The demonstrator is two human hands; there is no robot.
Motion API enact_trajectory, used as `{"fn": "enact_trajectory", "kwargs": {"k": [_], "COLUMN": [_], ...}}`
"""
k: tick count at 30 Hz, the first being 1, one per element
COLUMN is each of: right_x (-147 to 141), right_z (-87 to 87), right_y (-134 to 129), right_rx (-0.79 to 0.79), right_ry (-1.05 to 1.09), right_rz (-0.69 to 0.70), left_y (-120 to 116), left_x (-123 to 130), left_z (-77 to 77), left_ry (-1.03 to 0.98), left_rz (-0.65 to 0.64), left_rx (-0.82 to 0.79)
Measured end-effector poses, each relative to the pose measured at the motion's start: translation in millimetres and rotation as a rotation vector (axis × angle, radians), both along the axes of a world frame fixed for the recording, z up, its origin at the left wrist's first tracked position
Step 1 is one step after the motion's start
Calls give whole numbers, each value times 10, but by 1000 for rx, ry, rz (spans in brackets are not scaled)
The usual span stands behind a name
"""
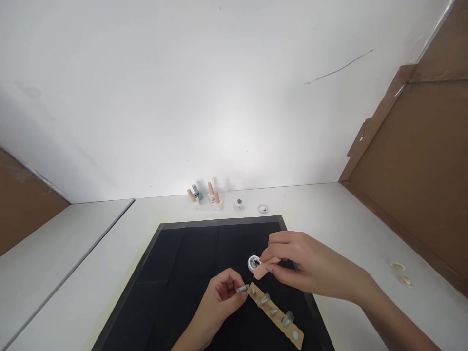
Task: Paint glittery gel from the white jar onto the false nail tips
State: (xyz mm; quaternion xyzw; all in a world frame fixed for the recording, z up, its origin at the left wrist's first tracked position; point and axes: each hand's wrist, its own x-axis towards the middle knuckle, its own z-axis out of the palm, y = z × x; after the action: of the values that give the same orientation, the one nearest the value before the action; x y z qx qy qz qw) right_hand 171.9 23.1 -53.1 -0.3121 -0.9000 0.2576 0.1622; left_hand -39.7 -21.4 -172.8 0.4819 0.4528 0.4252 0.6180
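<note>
My left hand (221, 298) pinches a small silvery false nail (243, 288) between thumb and fingertips, close to the upper end of a tan strip (281, 322). Several clear, glittery false nails (273, 312) stand along that strip. My right hand (298, 258) grips a peach nail polish cap (265, 267), its brush end pointing down toward the held nail; the bristles are too small to make out. Just behind the cap sits a small round white-rimmed pot (253, 263) with silvery flakes inside, partly covered by my right fingers.
Beneath my hands lies a black mat (183, 263) with taped edges on a white table (310, 207). Several nail polish bottles (217, 201) stand along the back wall, beside a small clear container (239, 204) and a round lid (263, 208). Two small discs (404, 280) lie at right. Brown cardboard flanks both sides.
</note>
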Motion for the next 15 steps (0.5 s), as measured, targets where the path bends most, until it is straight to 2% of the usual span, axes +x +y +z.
{"fn": "enact_trajectory", "kwargs": {"k": [15], "right_x": [-35], "right_z": [-2], "right_y": [-12], "right_rx": [34], "right_ry": [-4], "right_rz": [54], "left_y": [6], "left_x": [33], "left_z": [47], "left_ry": [-51], "left_rz": [-15], "left_rx": [6]}}
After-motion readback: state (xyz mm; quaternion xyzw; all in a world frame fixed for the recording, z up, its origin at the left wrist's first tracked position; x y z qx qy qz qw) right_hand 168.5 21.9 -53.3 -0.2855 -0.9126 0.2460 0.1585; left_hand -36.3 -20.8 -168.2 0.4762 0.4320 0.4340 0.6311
